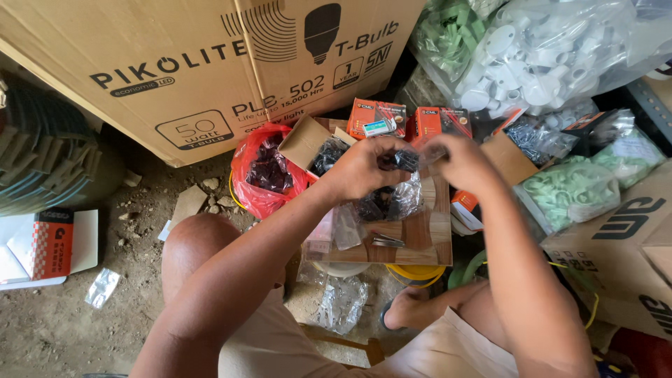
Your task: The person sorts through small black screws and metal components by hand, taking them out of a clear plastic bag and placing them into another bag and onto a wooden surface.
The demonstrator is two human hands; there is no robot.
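The left hand (364,168) and the right hand (458,159) are up close together over a small wooden board (427,238), and both pinch a little clear bag (404,161) full of small black bits, likely so nothing spills. The fingers of both hands are curled tight on the top of that bag. Another clear bag of black bits (385,203) lies on the board just under the hands, and a red bag (266,171) sits near the left hand, beside a big brown box (175,63).
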